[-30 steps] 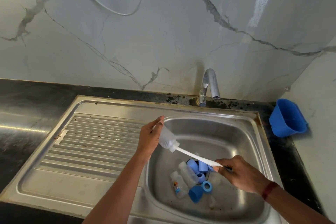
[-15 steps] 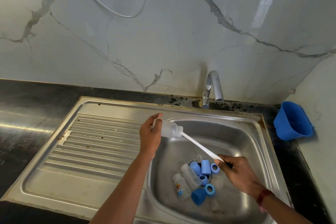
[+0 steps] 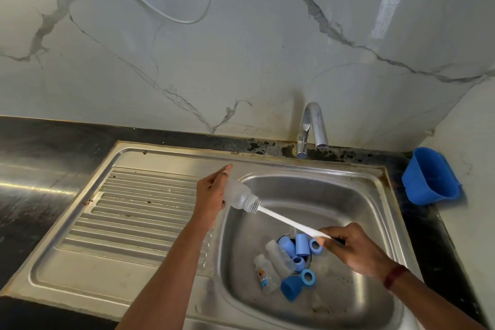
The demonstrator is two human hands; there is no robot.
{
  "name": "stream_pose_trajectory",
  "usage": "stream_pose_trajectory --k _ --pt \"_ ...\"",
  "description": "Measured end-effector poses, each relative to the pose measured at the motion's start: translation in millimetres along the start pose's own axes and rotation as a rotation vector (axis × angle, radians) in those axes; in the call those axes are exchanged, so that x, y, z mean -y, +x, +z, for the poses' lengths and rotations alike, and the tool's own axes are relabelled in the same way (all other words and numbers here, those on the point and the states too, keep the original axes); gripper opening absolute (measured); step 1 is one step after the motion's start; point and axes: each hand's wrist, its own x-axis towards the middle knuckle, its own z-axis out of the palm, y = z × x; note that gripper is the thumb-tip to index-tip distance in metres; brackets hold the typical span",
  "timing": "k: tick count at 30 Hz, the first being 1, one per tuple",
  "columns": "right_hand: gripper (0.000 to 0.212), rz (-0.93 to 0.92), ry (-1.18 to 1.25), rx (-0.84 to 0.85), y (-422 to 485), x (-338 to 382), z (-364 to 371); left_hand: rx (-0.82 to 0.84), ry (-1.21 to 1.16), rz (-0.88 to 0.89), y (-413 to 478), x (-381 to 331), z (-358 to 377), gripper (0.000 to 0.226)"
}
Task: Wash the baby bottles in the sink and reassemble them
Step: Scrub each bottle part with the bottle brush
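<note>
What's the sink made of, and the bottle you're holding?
The sink looks like brushed stainless steel: grey, with soft glints. The bottle in the left hand seems to be cloudy, see-through plastic, though glass can't be excluded.

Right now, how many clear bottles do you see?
3. One bottle in the left hand over the sink; a second bottle and a third bottle lie side by side at its bottom. Blue caps may hide more.

Clear plastic bottles [image 3: 278, 257] and blue plastic caps [image 3: 292, 288] lie in the steel sink basin [image 3: 334, 195], ribbed steel drainboard [image 3: 139, 209] to its left.
</note>
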Motion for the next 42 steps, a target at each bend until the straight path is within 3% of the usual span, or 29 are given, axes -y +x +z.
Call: stream_pose_trajectory --k 7,13,16,20,25,28,32,38,42 --pt "0.014 -0.003 -0.136 -0.153 -3.3 -10.3 -1.8 -0.214 -0.057 -0.051 -1.2 -4.0 -4.0 0.016" --pt "0.032 -0.084 -0.384 -0.179 -3.8 -4.6 -0.5 -0.26 -0.006 -0.069 0.3 5.0 -9.1 0.019" --pt "0.041 -0.095 -0.354 -0.214 -2.3 -4.0 -6.8 -0.252 -0.04 -0.057 1.2 9.1 -12.2 0.026" --pt "0.037 -0.031 -0.254 -0.228 2.6 -5.9 -0.9 -0.221 -0.062 -0.049 -0.6 7.6 -13.0 0.027" --pt "0.013 0.034 -0.279 -0.069 -0.1 -11.1 1.4 -0.236 -0.096 -0.03 0.0 10.1 -16.0 0.027" --pt "0.027 0.018 -0.246 0.013 -0.6 -8.5 -1.7 -0.269 -0.1 -0.024 -1.4 11.5 -13.0 0.022" --pt "0.021 -0.031 -0.131 -0.021 1.6 -6.1 -6.0 -0.282 -0.091 -0.006 -0.5 11.4 -8.7 0.023" --pt "0.061 0.051 -0.058 -0.135 8.0 -12.8 1.9 -0.321 -0.176 -0.031 -1.9 4.3 -3.5 0.024" --pt "0.053 0.042 -0.107 -0.135 10.1 -8.5 9.8 -0.327 -0.152 -0.041 -1.7 1.0 -6.0 0.02"
